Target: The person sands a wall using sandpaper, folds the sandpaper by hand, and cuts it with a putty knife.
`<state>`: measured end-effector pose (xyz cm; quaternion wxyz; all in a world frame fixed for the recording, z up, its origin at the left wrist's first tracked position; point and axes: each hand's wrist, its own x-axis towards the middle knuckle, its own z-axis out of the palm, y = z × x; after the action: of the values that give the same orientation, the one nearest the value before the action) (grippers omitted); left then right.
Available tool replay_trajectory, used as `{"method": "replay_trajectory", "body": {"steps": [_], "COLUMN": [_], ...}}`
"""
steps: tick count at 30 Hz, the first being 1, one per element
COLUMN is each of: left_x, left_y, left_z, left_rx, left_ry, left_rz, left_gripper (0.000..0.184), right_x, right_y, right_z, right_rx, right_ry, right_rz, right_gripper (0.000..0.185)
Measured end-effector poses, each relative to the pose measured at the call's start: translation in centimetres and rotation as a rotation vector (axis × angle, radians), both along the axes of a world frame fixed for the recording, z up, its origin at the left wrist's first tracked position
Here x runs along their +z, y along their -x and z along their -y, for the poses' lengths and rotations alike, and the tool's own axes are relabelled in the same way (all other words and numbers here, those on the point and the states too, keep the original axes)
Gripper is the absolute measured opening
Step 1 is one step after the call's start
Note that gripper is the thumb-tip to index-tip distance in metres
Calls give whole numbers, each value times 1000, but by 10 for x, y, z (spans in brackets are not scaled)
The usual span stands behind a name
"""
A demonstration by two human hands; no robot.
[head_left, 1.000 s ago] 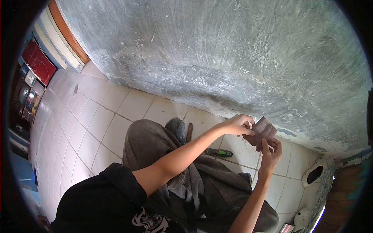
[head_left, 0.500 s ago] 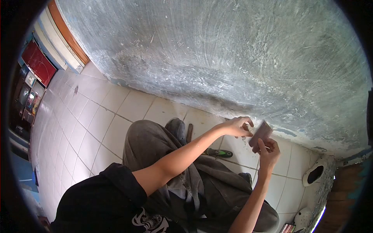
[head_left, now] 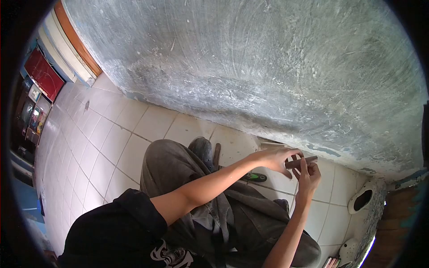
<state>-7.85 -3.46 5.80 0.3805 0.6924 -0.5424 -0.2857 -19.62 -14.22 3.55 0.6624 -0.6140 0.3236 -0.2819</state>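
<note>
A folded brown piece of sandpaper [head_left: 300,164] is held up between my hands, close to the base of the wall. My left hand [head_left: 278,161] curls around its left end, fingers over the top and thumb lower down. From the right, my right hand [head_left: 308,179] pinches the sandpaper between thumb and fingers. Below my left wrist, a black-and-green tool handle [head_left: 255,177] lies on the floor, its other end hidden by my arm. Beside my shoe lies a tool with a brown handle [head_left: 217,154], partly covered by my arm and leg.
The grey, scuffed wall [head_left: 232,67] rises in front of me from white floor tiles [head_left: 120,147]. My bent legs [head_left: 174,165] are close beneath my arms. At the right are a white object with a dark opening [head_left: 361,199] and a rough wall edge. A doorway frame stands far left.
My left hand has moved right and now meets the sandpaper. The sandpaper has turned from showing a broad face to a narrow, nearly level strip.
</note>
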Motion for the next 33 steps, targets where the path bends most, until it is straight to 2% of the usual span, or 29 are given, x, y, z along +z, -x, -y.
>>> {"method": "replay_trajectory", "body": {"steps": [1,2,4,7,14,16,17,20,22,24,27,28,31,32,33], "left_x": [-2,-4,-10,-18,-13,-18,-24,-27,-29,-34,-35,-34,-33,-36,-34], "left_y": [-1,-2,-7,-14,-5,-2,-3,-10,-16,-20,-23,-23,-21,-21,-20], "left_z": [1,3,6,7,5,6,6,4,1,1,0,-1,2,2,2], "left_rx": [0,25,49,131,163,177,180,206,200,234,196,197,199,201,204], "left_ry": [0,18,36,219,111,182,181,99,95,47,1,-14,-81,-75,-68], "left_rz": [0,-15,-28,52,173,276,301,301,364,302,342,340,314,316,320], "left_gripper": [61,53,46,26,28,33,41,48,51,46,40,40,35,33,32], "right_x": [-6,-9,11,19,9,4,3,28,14,6,-5,-12,-8,-13,-17], "right_y": [-1,-1,-1,-2,1,-1,0,-7,-15,-26,-39,-43,-57,-59,-62], "right_z": [3,5,-4,-8,-1,12,21,52,86,106,119,121,109,106,100], "right_rx": [16,32,9,-10,111,113,114,18,-24,-48,-88,-83,-233,-238,-242], "right_ry": [66,132,92,37,3,-14,-44,-44,-10,4,199,185,632,628,773], "right_rz": [-24,-48,-92,-119,-165,-202,-238,-279,-222,-226,-242,-246,-183,-185,-236], "right_gripper": [19,21,22,24,24,23,22,20,20,20,20,20,21,21,20]}}
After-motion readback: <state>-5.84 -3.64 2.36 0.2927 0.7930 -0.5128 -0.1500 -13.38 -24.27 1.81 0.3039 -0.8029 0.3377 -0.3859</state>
